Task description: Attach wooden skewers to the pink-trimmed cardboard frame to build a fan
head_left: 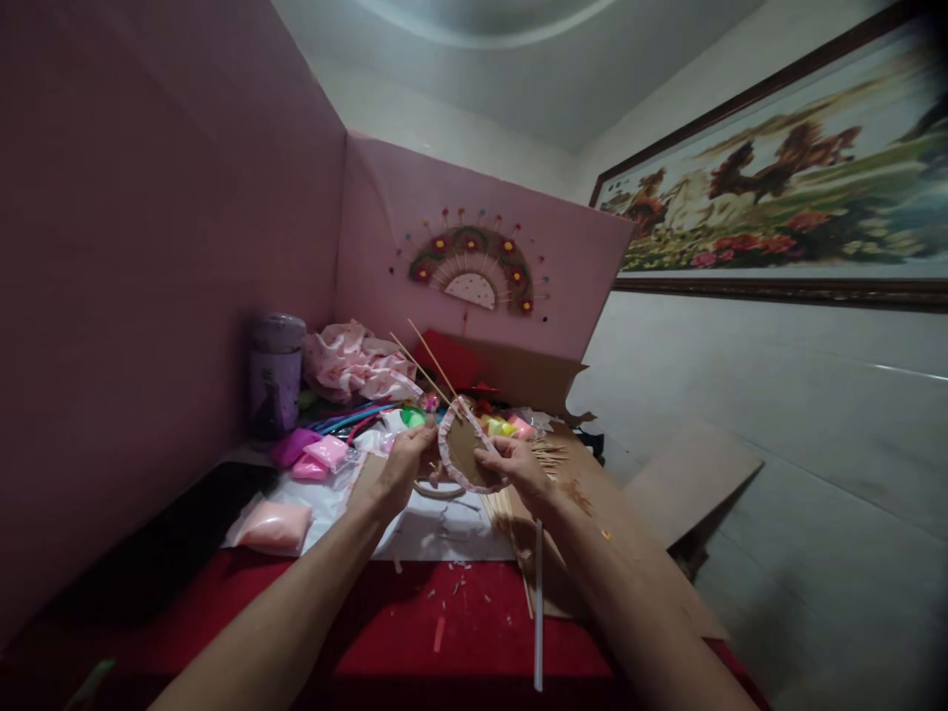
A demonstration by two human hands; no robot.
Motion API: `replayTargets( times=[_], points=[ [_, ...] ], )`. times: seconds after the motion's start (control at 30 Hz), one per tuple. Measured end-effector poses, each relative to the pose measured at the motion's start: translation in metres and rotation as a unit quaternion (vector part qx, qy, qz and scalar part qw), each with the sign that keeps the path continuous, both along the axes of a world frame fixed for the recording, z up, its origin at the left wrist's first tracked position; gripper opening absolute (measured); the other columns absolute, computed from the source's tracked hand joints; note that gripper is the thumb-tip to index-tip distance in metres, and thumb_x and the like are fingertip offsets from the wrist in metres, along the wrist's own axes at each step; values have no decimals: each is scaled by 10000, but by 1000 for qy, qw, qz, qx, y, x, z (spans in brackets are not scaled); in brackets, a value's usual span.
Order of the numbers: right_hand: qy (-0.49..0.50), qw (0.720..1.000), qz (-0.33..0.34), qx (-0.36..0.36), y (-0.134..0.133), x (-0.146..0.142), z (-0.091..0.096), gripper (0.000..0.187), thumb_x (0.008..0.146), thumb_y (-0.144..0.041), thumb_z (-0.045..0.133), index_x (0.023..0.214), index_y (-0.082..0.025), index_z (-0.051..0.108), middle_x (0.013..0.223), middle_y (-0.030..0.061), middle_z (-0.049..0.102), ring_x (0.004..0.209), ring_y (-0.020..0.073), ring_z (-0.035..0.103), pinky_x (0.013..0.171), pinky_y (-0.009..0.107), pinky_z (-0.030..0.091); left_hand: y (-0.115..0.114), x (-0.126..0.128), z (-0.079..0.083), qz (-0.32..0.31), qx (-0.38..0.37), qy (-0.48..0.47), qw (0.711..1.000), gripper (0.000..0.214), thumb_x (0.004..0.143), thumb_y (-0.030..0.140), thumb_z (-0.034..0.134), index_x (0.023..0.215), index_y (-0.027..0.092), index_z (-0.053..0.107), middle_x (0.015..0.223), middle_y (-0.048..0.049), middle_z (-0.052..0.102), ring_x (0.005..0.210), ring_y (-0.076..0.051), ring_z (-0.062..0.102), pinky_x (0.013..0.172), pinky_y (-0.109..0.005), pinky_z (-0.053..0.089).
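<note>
Above the middle of the table is a rounded cardboard piece [465,449] edged with pleated pink-and-white fabric, its brown face towards me. Two thin wooden sticks [428,367] rise from its top and lean up to the left. My right hand [518,466] pinches its lower right edge, thumb on the brown face. At its left edge my left hand [413,449] has closed fingers, partly hidden by the piece. Below my right wrist a pale, translucent rod [538,607] sticks out towards me over the red cloth.
Bags of coloured clay [273,525], a purple tumbler [276,380] and crumpled pink fabric [359,360] lie left. Brown cardboard [629,553] with wooden sticks covers the right. Paper scraps dot the red tablecloth [385,632]. A decorated fan shape [474,267] is on the pink board behind.
</note>
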State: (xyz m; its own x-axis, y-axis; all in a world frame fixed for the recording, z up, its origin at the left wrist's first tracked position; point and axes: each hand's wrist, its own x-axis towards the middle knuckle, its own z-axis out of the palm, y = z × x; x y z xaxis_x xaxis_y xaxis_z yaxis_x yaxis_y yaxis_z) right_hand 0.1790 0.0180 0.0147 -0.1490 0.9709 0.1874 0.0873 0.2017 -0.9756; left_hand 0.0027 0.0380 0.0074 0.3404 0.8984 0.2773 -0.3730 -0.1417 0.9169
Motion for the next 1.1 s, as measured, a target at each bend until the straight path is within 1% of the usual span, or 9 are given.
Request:
replayTargets(
  times=[0.07, 0.13, 0.27, 0.4, 0.5, 0.67, 0.83, 1.1],
  points=[
    [11, 1000, 2, 2, 7, 4, -5, 375, 567, -460, 734, 653, -137, 564, 573, -27, 535, 480, 80, 452, 474, 206, 352, -1, 0, 1, 31, -4, 24, 999, 408, 712, 539, 556, 675, 133, 558, 505, -3, 551, 393, -107, 517, 341, -187, 353],
    [22, 1000, 0, 7, 11, 5, -14, 365, 578, -453, 728, 674, -141, 565, 582, -26, 540, 486, 83, 454, 474, 204, 351, -2, 0, 0, 53, 7, 53, 997, 382, 705, 513, 581, 665, 133, 557, 502, -2, 554, 397, -103, 517, 349, -181, 349],
    [40, 999, -5, 27, 10, 3, -32, 342, 622, -454, 693, 693, -145, 565, 596, -21, 541, 510, 96, 459, 493, 213, 366, 0, 1, -6, 51, 23, 88, 995, 382, 739, 500, 546, 634, 132, 550, 489, 1, 537, 402, -90, 498, 369, -178, 347],
    [40, 998, -8, 56, 5, 2, -41, 294, 661, -421, 668, 700, -145, 574, 606, -22, 527, 533, 100, 446, 514, 218, 367, 4, 3, -14, 52, 17, 101, 993, 368, 740, 496, 545, 652, 139, 546, 485, 17, 517, 393, -85, 472, 374, -186, 335],
    [26, 996, -22, 87, 5, 4, -42, 246, 673, -369, 675, 672, -145, 575, 590, -35, 491, 528, 88, 405, 495, 203, 326, 6, 4, -17, 57, 20, 106, 993, 372, 724, 496, 560, 626, 139, 535, 456, 23, 494, 382, -80, 446, 377, -189, 311],
    [9, 993, -29, 117, 9, 7, -44, 230, 706, -361, 644, 666, -145, 577, 587, -35, 481, 543, 95, 407, 504, 207, 318, 8, 4, -18, 59, 27, 100, 993, 371, 705, 492, 579, 610, 135, 543, 444, 28, 473, 372, -76, 420, 382, -199, 295],
    [5, 993, -29, 113, 9, 7, -45, 259, 720, -390, 621, 657, -144, 568, 566, -36, 463, 521, 92, 390, 484, 207, 298, 7, 5, -18, 57, 26, 97, 993, 352, 717, 467, 576, 592, 142, 526, 438, 34, 460, 357, -73, 408, 377, -202, 291],
    [13, 994, -28, 103, 4, 6, -36, 273, 699, -409, 629, 644, -150, 562, 571, -32, 469, 525, 94, 389, 488, 210, 308, 5, 7, -16, 62, 15, 79, 995, 337, 696, 438, 594, 551, 147, 508, 428, 39, 448, 348, -66, 388, 371, -201, 280]
  ],
)
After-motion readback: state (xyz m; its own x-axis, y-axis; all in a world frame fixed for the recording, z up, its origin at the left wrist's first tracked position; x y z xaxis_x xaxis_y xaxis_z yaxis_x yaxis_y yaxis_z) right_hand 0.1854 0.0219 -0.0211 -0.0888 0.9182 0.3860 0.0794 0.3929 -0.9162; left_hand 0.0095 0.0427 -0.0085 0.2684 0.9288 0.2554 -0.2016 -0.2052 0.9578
